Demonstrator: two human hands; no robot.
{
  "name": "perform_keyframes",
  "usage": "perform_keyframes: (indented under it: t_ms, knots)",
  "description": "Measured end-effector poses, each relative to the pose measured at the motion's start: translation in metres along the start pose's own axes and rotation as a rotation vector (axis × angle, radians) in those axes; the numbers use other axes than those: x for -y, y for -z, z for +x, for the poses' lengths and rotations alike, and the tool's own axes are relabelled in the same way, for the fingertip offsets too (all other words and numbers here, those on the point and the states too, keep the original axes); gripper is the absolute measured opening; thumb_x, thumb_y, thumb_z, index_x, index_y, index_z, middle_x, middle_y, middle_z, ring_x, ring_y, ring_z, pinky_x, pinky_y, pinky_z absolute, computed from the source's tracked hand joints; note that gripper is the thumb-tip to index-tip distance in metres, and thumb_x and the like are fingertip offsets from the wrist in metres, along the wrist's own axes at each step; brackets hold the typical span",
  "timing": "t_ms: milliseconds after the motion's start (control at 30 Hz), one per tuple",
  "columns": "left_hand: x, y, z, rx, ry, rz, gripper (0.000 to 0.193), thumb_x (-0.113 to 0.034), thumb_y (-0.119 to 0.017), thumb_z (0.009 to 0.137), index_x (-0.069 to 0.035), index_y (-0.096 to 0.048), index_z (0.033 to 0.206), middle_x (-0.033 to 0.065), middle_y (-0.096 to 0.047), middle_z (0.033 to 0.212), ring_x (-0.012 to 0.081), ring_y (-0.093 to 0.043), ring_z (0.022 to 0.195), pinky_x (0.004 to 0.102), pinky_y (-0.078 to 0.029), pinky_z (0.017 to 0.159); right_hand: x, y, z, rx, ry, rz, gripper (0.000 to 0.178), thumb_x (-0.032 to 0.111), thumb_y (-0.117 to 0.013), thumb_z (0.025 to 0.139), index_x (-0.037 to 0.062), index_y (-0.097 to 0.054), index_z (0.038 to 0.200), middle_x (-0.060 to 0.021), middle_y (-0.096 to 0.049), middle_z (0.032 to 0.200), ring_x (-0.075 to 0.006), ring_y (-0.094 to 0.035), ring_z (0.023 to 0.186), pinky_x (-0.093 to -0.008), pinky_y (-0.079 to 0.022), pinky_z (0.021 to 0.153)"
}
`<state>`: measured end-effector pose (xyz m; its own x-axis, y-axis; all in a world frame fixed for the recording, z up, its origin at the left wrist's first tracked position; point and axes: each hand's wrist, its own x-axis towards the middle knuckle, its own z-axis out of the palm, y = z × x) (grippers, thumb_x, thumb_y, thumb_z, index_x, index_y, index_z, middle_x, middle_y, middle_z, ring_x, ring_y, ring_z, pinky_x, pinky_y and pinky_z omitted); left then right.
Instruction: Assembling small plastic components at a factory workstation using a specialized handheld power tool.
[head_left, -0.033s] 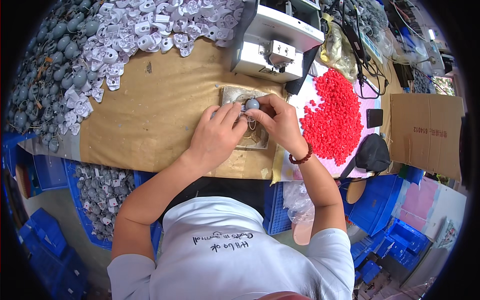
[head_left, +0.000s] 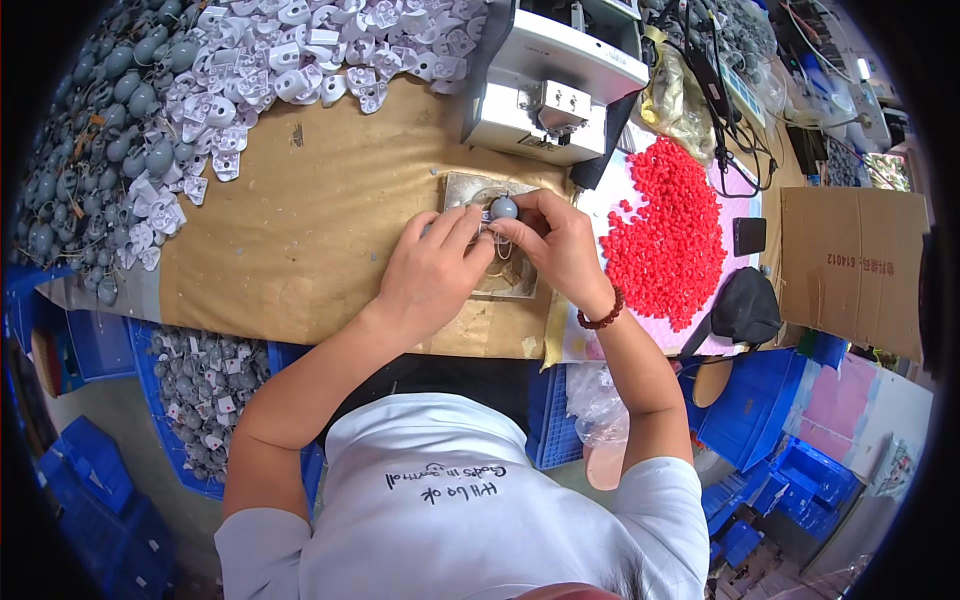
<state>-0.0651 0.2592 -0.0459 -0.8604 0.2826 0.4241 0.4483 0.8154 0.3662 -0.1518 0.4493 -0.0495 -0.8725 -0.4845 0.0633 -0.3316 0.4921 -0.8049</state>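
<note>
Over a square metal block (head_left: 518,286) on the table, both my hands meet at a small grey ball-shaped part (head_left: 504,208). My left hand (head_left: 432,272) has its fingers bent and pressed at the part's left side, where a small pale piece shows between the fingertips. The thumb and index finger of my right hand (head_left: 562,245) close around the ball's right side. A thin pale wire loop (head_left: 503,250) hangs beneath the fingertips. The fingers hide much of what joins the ball and the pale piece.
White plastic housings (head_left: 290,60) and grey ball parts (head_left: 110,130) are heaped at the far left. A white machine (head_left: 540,110) stands beyond the block. Small red pieces (head_left: 665,240) lie in a pile to the right, near a cardboard box (head_left: 850,270). A blue crate (head_left: 150,385) holds more parts below.
</note>
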Motion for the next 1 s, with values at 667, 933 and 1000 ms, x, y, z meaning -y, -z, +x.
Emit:
perform_keyframes:
  t_ms: [667,933,1000]
  knots:
    - [-0.004,-0.003,0.033,0.088,0.17,-0.043,0.036,-0.011,-0.073,0.078,-0.008,-0.063,0.113,0.005,-0.061,0.1,0.0247,-0.058,0.1,0.0389,-0.048,0.081,-0.079,0.078,0.11,-0.422,-0.265,0.187,0.056,0.018,-0.073,0.089,-0.0059,-0.051,0.134,-0.0182,-0.065,0.114,-0.019,-0.065,0.094,-0.0317,-0.053,0.079]
    - [-0.001,-0.006,0.032,0.029,0.155,-0.078,0.036,-0.01,-0.072,0.077,-0.007,-0.064,0.112,0.0058,-0.061,0.097,0.0263,-0.058,0.098,0.0401,-0.048,0.08,0.001,0.085,0.084,-0.871,0.309,0.277,0.062,0.004,-0.072,0.089,-0.0008,-0.039,0.141,-0.0106,-0.064,0.099,-0.0166,-0.063,0.084,-0.0319,-0.053,0.076]
    - [-0.002,-0.002,0.03,0.042,0.193,-0.096,0.035,-0.01,-0.072,0.078,-0.007,-0.064,0.112,0.0063,-0.062,0.098,0.0268,-0.058,0.098,0.0402,-0.048,0.081,0.044,0.099,0.077,-0.737,0.447,0.579,0.058,-0.003,-0.068,0.089,0.002,-0.039,0.14,-0.0105,-0.063,0.096,-0.0189,-0.063,0.083,-0.0372,-0.054,0.074]
